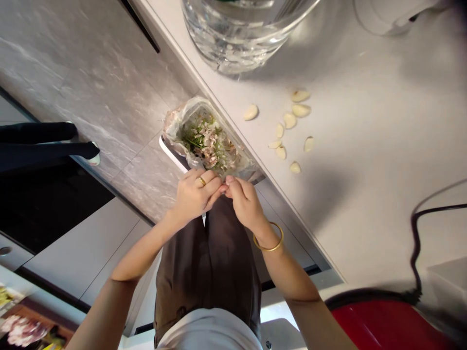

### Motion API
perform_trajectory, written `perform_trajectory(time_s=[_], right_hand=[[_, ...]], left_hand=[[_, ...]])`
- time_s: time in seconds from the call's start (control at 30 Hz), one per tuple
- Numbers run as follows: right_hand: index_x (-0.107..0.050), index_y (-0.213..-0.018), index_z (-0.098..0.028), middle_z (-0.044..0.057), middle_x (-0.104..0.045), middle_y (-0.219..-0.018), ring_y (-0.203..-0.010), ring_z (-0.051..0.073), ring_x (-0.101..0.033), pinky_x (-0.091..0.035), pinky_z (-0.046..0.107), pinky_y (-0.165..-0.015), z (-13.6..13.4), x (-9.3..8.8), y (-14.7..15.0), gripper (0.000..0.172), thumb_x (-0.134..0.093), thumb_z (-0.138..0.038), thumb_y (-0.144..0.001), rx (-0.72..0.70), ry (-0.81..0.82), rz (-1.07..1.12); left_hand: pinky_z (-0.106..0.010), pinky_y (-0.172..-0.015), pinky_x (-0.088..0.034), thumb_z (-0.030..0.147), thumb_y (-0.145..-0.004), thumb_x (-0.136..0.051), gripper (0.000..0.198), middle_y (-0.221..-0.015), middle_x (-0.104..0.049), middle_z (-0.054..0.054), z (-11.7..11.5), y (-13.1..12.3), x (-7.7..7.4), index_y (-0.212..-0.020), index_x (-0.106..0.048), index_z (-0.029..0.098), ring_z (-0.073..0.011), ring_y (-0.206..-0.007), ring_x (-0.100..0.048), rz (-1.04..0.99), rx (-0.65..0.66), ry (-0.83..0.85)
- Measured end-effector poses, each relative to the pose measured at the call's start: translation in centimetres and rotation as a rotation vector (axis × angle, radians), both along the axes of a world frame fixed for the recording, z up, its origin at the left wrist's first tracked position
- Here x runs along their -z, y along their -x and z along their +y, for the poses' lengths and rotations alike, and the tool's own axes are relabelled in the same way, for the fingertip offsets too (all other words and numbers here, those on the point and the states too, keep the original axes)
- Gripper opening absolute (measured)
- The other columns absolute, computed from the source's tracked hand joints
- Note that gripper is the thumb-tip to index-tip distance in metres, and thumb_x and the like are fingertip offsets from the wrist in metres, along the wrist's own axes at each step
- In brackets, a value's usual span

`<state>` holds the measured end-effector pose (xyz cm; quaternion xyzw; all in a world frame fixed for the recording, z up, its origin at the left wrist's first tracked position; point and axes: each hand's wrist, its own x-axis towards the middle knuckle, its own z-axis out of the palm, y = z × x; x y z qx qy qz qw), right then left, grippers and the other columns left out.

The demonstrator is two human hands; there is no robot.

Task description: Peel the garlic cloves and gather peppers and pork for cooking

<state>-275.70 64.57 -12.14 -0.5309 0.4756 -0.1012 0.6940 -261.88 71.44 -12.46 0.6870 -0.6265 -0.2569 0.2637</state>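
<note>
Both the left hand [195,192] and right hand [243,200] pinch one small garlic piece, I think; better keep it above the lined bin [209,141], so peels fall inside

Peeled garlic cloves [290,127] are lying scattered on the countertop [365,146] near its edge, a glass bowl [241,31] is standing behind them, and a bin [209,141] is sitting just beyond that edge.

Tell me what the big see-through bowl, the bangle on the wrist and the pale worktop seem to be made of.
The big see-through bowl looks like thick glass: clear, with bright glints. The bangle on the right wrist seems polished gold-coloured metal, shiny and yellow. The pale worktop looks like smooth matte stone or composite; which one cannot be told.
</note>
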Motion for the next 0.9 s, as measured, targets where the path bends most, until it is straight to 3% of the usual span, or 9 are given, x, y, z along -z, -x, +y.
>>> perform_trajectory(time_s=[0.1,0.2,0.3,0.43,0.53,0.67,0.8,0.9], right_hand=[[-0.039,-0.065,-0.024,-0.001,-0.046,-0.059,-0.058,0.014,-0.043,-0.036,0.031,-0.062,0.1,-0.8,-0.4,0.036,-0.034,-0.030,-0.101,-0.100,0.392,0.055],[-0.038,-0.068,-0.025,0.000,-0.049,-0.061,-0.060,0.016,-0.044,-0.038,0.033,-0.068,0.1,-1.0,-0.7,0.035,-0.029,-0.023,-0.102,-0.164,0.619,0.008],[-0.043,-0.071,-0.025,0.001,-0.054,-0.063,-0.061,0.018,-0.044,-0.039,0.035,-0.070,0.2,-0.7,-0.5,0.035,-0.027,-0.020,-0.102,-0.212,0.735,-0.022],[-0.048,-0.073,-0.024,0.003,-0.059,-0.069,-0.067,0.020,-0.047,-0.039,0.036,-0.072,0.0,-0.1,-0.3,0.038,-0.025,-0.019,-0.102,-0.270,0.736,0.000],[-0.048,-0.075,-0.024,0.003,-0.058,-0.070,-0.070,0.020,-0.047,-0.039,0.036,-0.073,-0.1,0.4,-0.3,0.035,-0.028,-0.024,-0.103,-0.272,0.761,0.032],[-0.053,-0.085,-0.023,0.003,-0.059,-0.076,-0.075,0.021,-0.050,-0.041,0.036,-0.075,-0.2,1.0,-0.3,0.024,-0.036,-0.030,-0.102,-0.268,0.859,0.014],[-0.057,-0.096,-0.022,0.003,-0.063,-0.080,-0.077,0.020,-0.055,-0.044,0.035,-0.076,-0.5,1.5,0.1,0.014,-0.045,-0.026,-0.100,-0.297,0.901,-0.021],[-0.059,-0.107,-0.021,0.003,-0.070,-0.089,-0.079,0.018,-0.060,-0.046,0.034,-0.078,-1.0,1.8,0.5,0.014,-0.050,-0.017,-0.097,-0.327,0.952,-0.063]], left_hand=[[-0.030,-0.066,-0.041,0.038,-0.102,-0.038,0.040,-0.071,-0.055,-0.003,0.1,0.3,-0.2,-0.070,-0.054,0.019,-0.0149,-0.067,-0.052,0.329,-0.112,-0.058],[-0.028,-0.062,-0.040,0.040,-0.101,-0.040,0.042,-0.065,-0.049,0.000,0.0,0.5,-0.7,-0.066,-0.049,0.019,-0.0126,-0.064,-0.049,0.628,-0.222,-0.104],[-0.028,-0.059,-0.037,0.045,-0.100,-0.042,0.048,-0.060,-0.044,0.002,-0.3,0.7,-1.1,-0.060,-0.044,0.019,-0.0112,-0.059,-0.044,0.811,-0.299,-0.201],[-0.027,-0.053,-0.034,0.054,-0.098,-0.042,0.053,-0.056,-0.040,0.003,-0.7,0.9,-1.1,-0.058,-0.045,0.019,-0.0095,-0.052,-0.037,1.025,-0.390,-0.360],[-0.026,-0.052,-0.033,0.058,-0.096,-0.041,0.054,-0.056,-0.040,0.003,-0.7,0.9,-0.9,-0.059,-0.046,0.019,-0.0092,-0.052,-0.036,1.027,-0.446,-0.393],[-0.027,-0.058,-0.036,0.046,-0.101,-0.040,0.050,-0.059,-0.044,0.002,-0.4,0.9,-0.9,-0.059,-0.046,0.018,-0.0096,-0.057,-0.042,0.819,-0.459,-0.244],[-0.027,-0.058,-0.032,0.034,-0.101,-0.044,0.044,-0.060,-0.042,0.003,-0.1,0.8,-1.2,-0.060,-0.044,0.018,-0.0090,-0.057,-0.042,0.590,-0.413,-0.114],[-0.026,-0.057,-0.033,0.033,-0.101,-0.043,0.045,-0.058,-0.043,0.003,0.0,0.7,-1.3,-0.059,-0.045,0.017,-0.0087,-0.056,-0.043,0.626,-0.346,-0.148]])
